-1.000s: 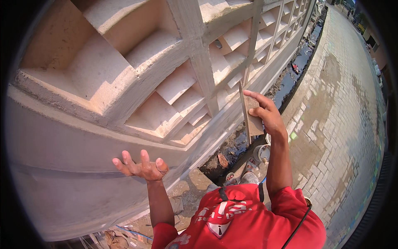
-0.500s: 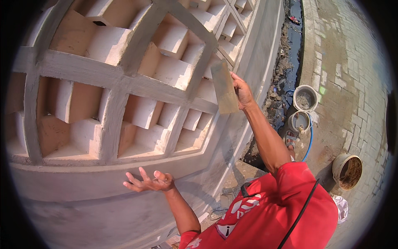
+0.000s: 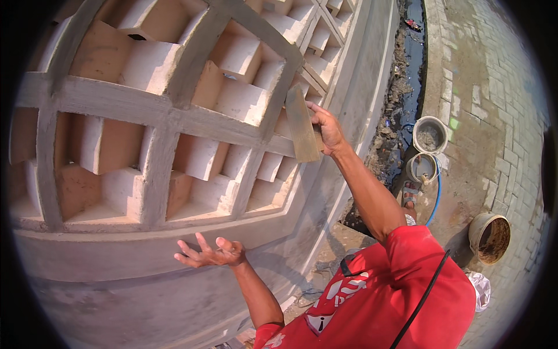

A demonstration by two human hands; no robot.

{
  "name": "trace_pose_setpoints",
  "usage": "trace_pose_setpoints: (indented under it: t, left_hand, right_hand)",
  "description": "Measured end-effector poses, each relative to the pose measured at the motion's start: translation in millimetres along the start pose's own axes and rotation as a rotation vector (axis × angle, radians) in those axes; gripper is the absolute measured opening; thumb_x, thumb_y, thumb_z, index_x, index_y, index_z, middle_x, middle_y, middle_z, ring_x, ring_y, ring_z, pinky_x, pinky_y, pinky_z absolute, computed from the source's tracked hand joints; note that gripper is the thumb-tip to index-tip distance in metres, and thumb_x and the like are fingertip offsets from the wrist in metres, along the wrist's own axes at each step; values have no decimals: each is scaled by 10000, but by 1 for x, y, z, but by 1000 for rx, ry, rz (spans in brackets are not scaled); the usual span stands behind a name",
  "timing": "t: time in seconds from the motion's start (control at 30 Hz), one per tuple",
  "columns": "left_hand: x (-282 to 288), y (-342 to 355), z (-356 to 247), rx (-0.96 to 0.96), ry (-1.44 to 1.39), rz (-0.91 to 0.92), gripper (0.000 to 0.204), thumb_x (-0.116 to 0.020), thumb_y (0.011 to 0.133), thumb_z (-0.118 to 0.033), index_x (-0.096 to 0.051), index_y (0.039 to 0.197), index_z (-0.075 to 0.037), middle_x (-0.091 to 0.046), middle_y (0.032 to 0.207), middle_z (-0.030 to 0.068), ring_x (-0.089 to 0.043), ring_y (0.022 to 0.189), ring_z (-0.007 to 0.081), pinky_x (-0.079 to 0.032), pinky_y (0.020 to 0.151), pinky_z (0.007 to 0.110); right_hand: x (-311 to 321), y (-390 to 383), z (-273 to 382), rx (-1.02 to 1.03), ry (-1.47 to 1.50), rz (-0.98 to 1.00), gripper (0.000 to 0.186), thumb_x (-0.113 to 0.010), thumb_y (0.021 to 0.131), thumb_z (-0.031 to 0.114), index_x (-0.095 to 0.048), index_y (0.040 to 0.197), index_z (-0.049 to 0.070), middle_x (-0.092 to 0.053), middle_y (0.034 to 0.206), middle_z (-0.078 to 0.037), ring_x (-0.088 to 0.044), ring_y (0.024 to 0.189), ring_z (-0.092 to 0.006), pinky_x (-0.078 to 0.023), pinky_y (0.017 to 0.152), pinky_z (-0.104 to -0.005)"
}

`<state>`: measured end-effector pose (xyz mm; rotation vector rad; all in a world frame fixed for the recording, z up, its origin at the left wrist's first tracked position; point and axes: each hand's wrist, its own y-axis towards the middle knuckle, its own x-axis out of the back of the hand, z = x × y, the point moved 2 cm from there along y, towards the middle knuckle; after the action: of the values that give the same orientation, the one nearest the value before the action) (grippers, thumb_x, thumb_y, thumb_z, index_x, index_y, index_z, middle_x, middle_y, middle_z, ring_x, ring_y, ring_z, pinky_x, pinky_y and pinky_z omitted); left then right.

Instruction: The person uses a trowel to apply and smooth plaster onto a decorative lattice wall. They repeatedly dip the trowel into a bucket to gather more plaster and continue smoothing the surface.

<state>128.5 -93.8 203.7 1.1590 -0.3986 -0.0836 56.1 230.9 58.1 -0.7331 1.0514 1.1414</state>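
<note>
My right hand (image 3: 329,129) grips a flat, rectangular plastering float (image 3: 302,128), its face grey-brown and its handle mostly hidden by the fingers. The float is held up at the lower right corner of the lattice wall (image 3: 116,98), over a grey cement band; whether it touches cannot be made out. Lower and to the left, my left hand (image 3: 214,253) is raised with fingers spread and holds nothing. It hovers in front of the smooth grey wall base, just under the ledge (image 3: 157,237). Pale block-shaped niches sit between the cement bands.
Right of the wall runs a ditch (image 3: 414,70) with dark water and rubble. Beside it stand two buckets (image 3: 415,138) with a blue hose (image 3: 437,198). Another, mud-stained bucket (image 3: 478,234) is farther right, near a white bag (image 3: 481,291). Paving (image 3: 511,134) lies beyond.
My right hand has shifted the float slightly left across the wall corner. The left hand has hardly moved and stays spread.
</note>
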Motion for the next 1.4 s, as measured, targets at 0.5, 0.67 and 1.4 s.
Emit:
trace_pose_setpoints:
  t: [0.5,0.67,1.4]
  left_hand:
    - [2,-3,7,-46,41,52,436,-434,949,-300,-545,1280,-39,-146,1536,270,-224,1416,426,-200,1083,637]
    - [0,-2,7,-20,-19,37,428,-450,950,-287,-543,1282,-33,-61,1551,268,-297,1385,432,-242,1067,638]
    - [1,-2,3,-1,-3,19,440,-440,942,-309,-561,1261,-32,-243,1507,253,-190,1433,401,-179,1096,620]
  right_hand:
    - [-32,-12,22,430,-714,-184,566,-611,778,127,-534,1312,-48,-630,1177,-207,-613,1090,-288,-455,994,-361]
    - [-62,0,10,530,-1046,-287,564,-581,780,128,-524,1306,-70,-595,1176,-279,-592,1088,-392,-449,973,-401]
    - [-92,-57,-20,124,-1148,-52,542,-615,772,144,-570,1280,-41,-646,1020,-209,-635,924,-324,-485,846,-369]
